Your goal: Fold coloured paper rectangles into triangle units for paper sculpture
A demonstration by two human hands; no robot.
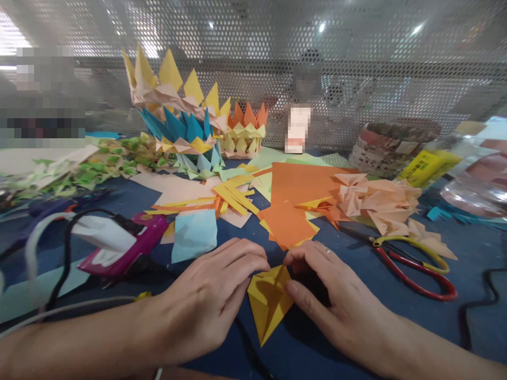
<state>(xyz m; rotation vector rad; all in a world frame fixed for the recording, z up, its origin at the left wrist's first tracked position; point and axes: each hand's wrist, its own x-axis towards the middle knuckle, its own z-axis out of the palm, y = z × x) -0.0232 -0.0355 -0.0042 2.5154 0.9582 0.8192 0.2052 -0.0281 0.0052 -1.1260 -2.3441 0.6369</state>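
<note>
A folded yellow origami paper [271, 303] lies on the dark blue table in front of me, its narrow point towards me and a crease down its middle. My left hand [225, 285] is at its upper left side, with bent fingers pressed together; their tips reach the paper's top edge. My right hand [327, 287], wearing a ring, pinches the right edge between thumb and forefinger. Just beyond the hands lie orange paper squares [285, 222] and a light blue paper square [195, 236].
Red-and-yellow-handled scissors [415, 269] lie at the right, near folded peach paper pieces [376, 198]. A purple power strip [130, 248] with cables sits at the left. Folded paper crowns [178, 111] stand at the back, before a perforated metal screen [253, 47]. A woven basket [392, 145] is back right.
</note>
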